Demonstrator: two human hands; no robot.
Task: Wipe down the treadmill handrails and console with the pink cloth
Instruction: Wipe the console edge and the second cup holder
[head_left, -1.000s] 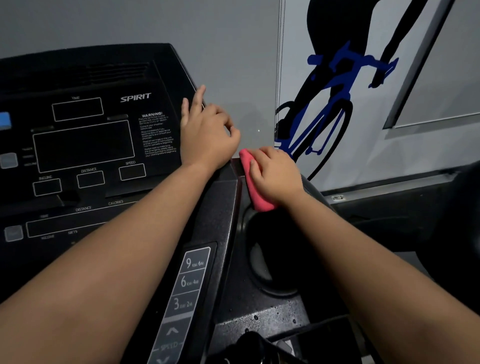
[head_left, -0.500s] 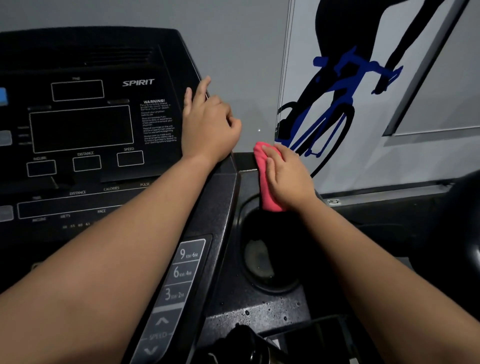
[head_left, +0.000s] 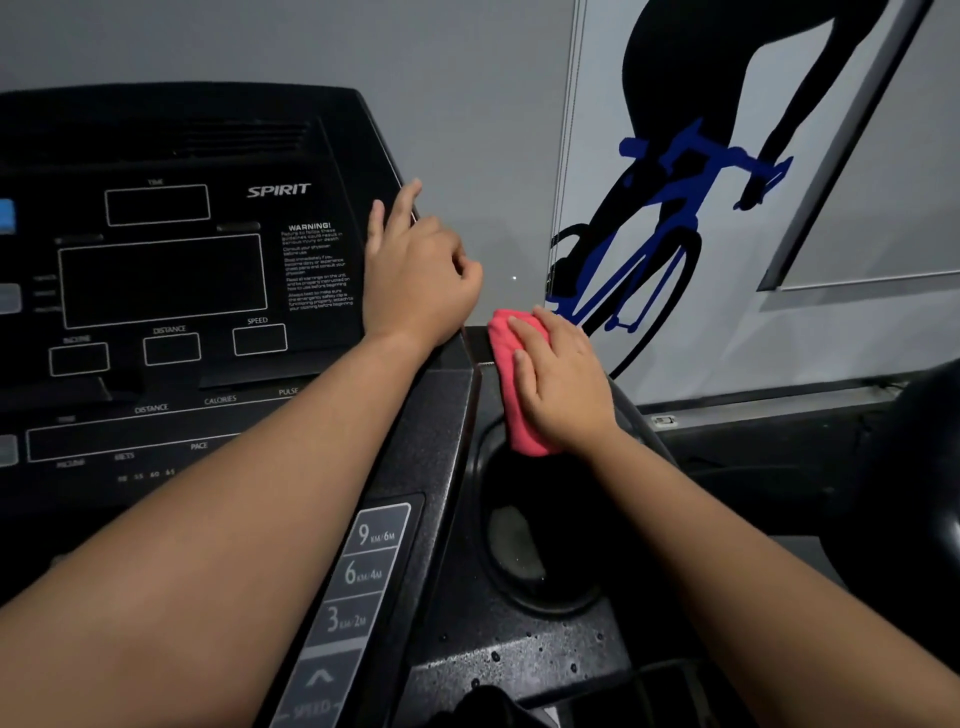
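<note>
Currently the right hand (head_left: 563, 387) lies flat on the pink cloth (head_left: 511, 364), fingers straight and pressing it onto the ledge just above the cup holder (head_left: 540, 545). The cloth's lower end overhangs the holder's upper rim. The left hand (head_left: 415, 280) rests up and to the left of the cup holder, on the right edge of the console (head_left: 161, 275), holding nothing. Two of its fingers are extended and the rest are curled; whether they clamp the edge cannot be told from this angle.

Hazards:
- The overhanging end of the cloth may slide into the cup holder if pressure eases mid-stroke.
- The left forearm passes close over the speed keypad (head_left: 358, 577), just left of the cup holder, so a dropped elbow could press a key. The displays are dark, so the unit is probably unpowered.
- Droplets (head_left: 519, 654) below the cup holder may smear into the keypad seams.

Not visible: the handrails cannot be identified — only dark shapes show to the right of the cup holder. The console's left side is cut off.
</note>
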